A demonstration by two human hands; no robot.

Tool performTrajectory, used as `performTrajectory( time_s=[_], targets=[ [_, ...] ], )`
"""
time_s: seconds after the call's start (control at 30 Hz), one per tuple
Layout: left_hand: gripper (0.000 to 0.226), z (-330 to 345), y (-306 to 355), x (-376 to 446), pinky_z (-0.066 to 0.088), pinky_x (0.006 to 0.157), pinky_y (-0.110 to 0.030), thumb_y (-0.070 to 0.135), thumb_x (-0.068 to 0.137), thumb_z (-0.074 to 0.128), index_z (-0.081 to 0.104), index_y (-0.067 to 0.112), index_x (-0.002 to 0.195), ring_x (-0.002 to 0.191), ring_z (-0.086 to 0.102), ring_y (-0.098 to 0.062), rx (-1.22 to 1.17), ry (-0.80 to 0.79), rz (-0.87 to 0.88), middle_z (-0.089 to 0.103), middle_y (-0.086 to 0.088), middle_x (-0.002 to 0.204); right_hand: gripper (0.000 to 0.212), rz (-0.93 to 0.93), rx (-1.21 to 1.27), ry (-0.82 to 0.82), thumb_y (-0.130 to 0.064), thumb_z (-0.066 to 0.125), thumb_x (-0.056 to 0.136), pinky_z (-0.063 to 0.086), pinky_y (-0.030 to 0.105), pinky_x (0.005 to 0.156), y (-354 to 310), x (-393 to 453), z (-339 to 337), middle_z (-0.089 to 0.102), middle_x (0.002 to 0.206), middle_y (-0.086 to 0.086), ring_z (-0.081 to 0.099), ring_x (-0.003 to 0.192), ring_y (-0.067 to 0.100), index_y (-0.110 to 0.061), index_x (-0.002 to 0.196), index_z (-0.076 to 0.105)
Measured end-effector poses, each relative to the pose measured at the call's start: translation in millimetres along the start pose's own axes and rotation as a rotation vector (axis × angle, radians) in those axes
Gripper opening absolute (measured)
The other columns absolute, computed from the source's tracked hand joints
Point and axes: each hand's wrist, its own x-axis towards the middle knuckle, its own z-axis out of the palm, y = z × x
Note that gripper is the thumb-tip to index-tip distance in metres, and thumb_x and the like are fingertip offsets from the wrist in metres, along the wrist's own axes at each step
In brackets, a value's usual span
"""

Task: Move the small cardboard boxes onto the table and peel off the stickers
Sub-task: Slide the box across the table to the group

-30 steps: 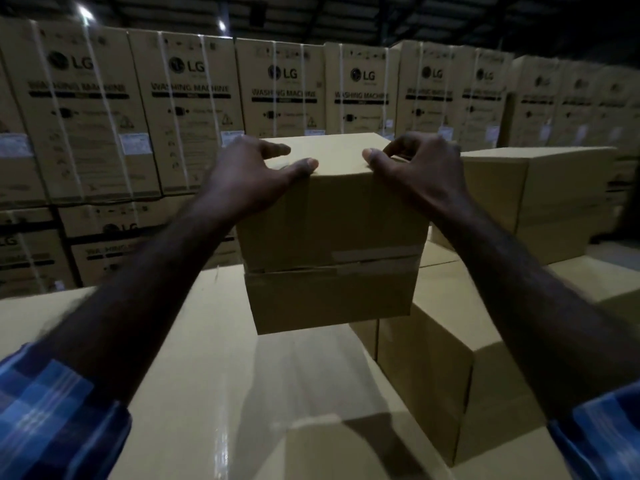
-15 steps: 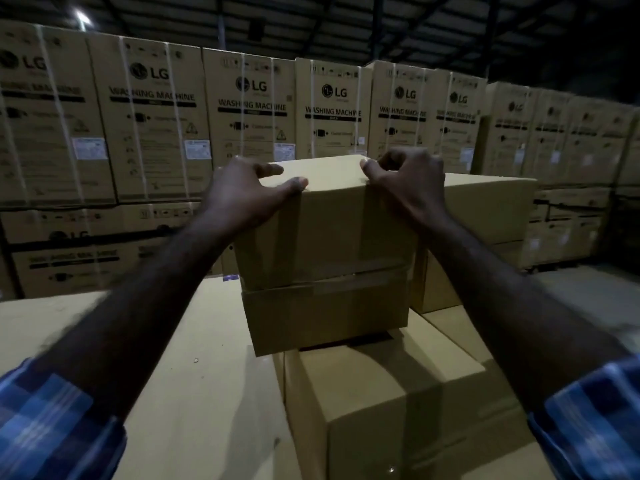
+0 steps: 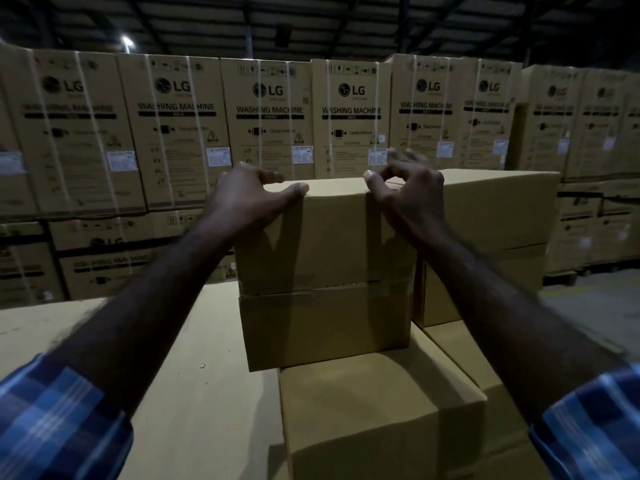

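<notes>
Item: small cardboard box (image 3: 325, 271), plain brown, with a horizontal seam and a band of clear tape across the face turned toward you. It stands upright and square-on to you, its long axis running vertically; its top face is level and only slightly visible. Its bottom edge sits partly on the lower carton (image 3: 381, 410), overhanging that carton's left side above the desk (image 3: 194, 393). Whether the box is carried or resting cannot be told.

Your left hand (image 3: 249, 199): on the box's upper left corner, thumb laid flat along the front top edge, fingers curled over the top. The grip is closed on the box.

Your right hand (image 3: 412, 195): on the box's upper right corner, palm against the right side, thumb and forefinger curled into a ring at the top edge, the other fingers blurred behind. The grip holds the box.

Sleeves: blue checked cloth, left sleeve (image 3: 59, 420) and right sleeve (image 3: 592, 427), low on either side of the box.

Desk: a broad pale cardboard-coloured surface, to the left of the box and below it.

Second carton (image 3: 495, 216): just right of the box and behind it, its top about level with the box's top.

Washing machine cartons (image 3: 273, 119): a stacked wall behind the box, printed "LG WASHING MACHINE", white straps and white labels.

Ceiling light (image 3: 127, 41): above and left of the box.
</notes>
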Motion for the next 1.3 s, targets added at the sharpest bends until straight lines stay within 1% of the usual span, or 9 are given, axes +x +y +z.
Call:
performTrajectory(
  time_s=[0.1, 0.2, 0.27, 0.33, 0.57, 0.77, 0.97, 1.1, 1.3],
  targets=[
    [0.067, 3, 0, 6, 0.058, 0.078, -0.040, 0.062, 0.076, 0.064, 0.060, 0.021, 0.128, 0.097, 0.063, -0.016, 0.003, 0.027, 0.015, 0.062, -0.008, 0.128, 0.033, -0.041, -0.051, 0.020, -0.045, 0.056, 0.085, 0.018, 0.032, 0.108, 10, 2, 3, 0.040, 0.151, 0.010, 0.023, 0.145, 0.027, -0.015, 0.091, 0.068],
    [0.065, 11, -1, 12, 0.058, 0.067, -0.033, 0.063, 0.077, 0.063, 0.062, 0.020, 0.126, 0.083, 0.066, -0.015, 0.036, 0.088, 0.023, 0.066, -0.009, 0.118, 0.042, -0.067, -0.058, 0.039, -0.051, 0.049, 0.085, 0.016, 0.034, 0.109, 18, 3, 7, 0.039, 0.152, 0.012, 0.019, 0.146, 0.028, -0.013, 0.091, 0.068],
    [0.062, 18, -1, 14, 0.052, 0.056, -0.025, 0.063, 0.079, 0.061, 0.064, 0.019, 0.123, 0.071, 0.063, -0.011, 0.049, 0.105, 0.024, 0.068, -0.008, 0.109, 0.048, -0.092, -0.090, 0.039, -0.053, 0.045, 0.087, 0.020, 0.038, 0.112, 21, 4, 8, 0.041, 0.150, 0.014, 0.021, 0.145, 0.030, -0.012, 0.091, 0.068],
    [0.060, 25, -1, 15, 0.048, 0.052, -0.023, 0.063, 0.080, 0.059, 0.065, 0.019, 0.120, 0.067, 0.061, -0.010, 0.043, 0.126, 0.009, 0.069, -0.006, 0.102, 0.051, -0.128, -0.152, 0.045, -0.054, 0.041, 0.090, 0.020, 0.042, 0.113, 24, 6, 10, 0.044, 0.148, 0.016, 0.022, 0.144, 0.032, -0.010, 0.090, 0.068],
    [0.056, 35, -1, 22, 0.059, 0.065, -0.032, 0.061, 0.081, 0.061, 0.067, 0.017, 0.116, 0.080, 0.067, -0.018, 0.026, 0.175, -0.019, 0.069, -0.008, 0.106, 0.062, -0.234, -0.374, 0.087, -0.057, 0.032, 0.095, 0.015, 0.053, 0.116, 37, 14, 23, 0.053, 0.139, 0.019, 0.029, 0.141, 0.037, -0.008, 0.092, 0.070],
    [0.054, 44, 5, 27, 0.051, 0.052, -0.024, 0.058, 0.083, 0.061, 0.066, 0.017, 0.117, 0.073, 0.064, -0.015, 0.023, 0.190, -0.032, 0.069, -0.007, 0.102, 0.071, -0.233, -0.508, 0.094, -0.062, 0.022, 0.095, 0.000, 0.049, 0.119, 47, 20, 27, 0.055, 0.137, 0.019, 0.029, 0.141, 0.036, -0.010, 0.102, 0.069],
    [0.053, 49, 7, 28, 0.050, 0.054, -0.023, 0.058, 0.084, 0.061, 0.066, 0.018, 0.118, 0.078, 0.064, -0.014, 0.022, 0.206, -0.016, 0.069, -0.006, 0.108, 0.086, -0.219, -0.504, 0.098, -0.066, 0.010, 0.093, 0.006, 0.051, 0.119, 50, 18, 29, 0.060, 0.130, 0.021, 0.035, 0.138, 0.038, -0.005, 0.100, 0.070],
    [0.053, 48, 8, 27, 0.057, 0.066, -0.030, 0.058, 0.083, 0.061, 0.065, 0.018, 0.117, 0.084, 0.065, -0.014, 0.011, 0.202, -0.025, 0.068, -0.005, 0.111, 0.086, -0.226, -0.480, 0.109, -0.067, 0.011, 0.093, 0.006, 0.051, 0.119, 50, 18, 30, 0.064, 0.123, 0.022, 0.038, 0.136, 0.038, -0.004, 0.097, 0.070],
    [0.052, 46, 13, 21, 0.059, 0.073, -0.035, 0.056, 0.083, 0.062, 0.066, 0.019, 0.119, 0.091, 0.065, -0.015, -0.001, 0.210, -0.033, 0.067, -0.005, 0.116, 0.082, -0.218, -0.471, 0.111, -0.066, 0.015, 0.094, 0.008, 0.054, 0.119, 52, 20, 31, 0.068, 0.116, 0.019, 0.043, 0.132, 0.036, -0.006, 0.092, 0.070]
  ],
)
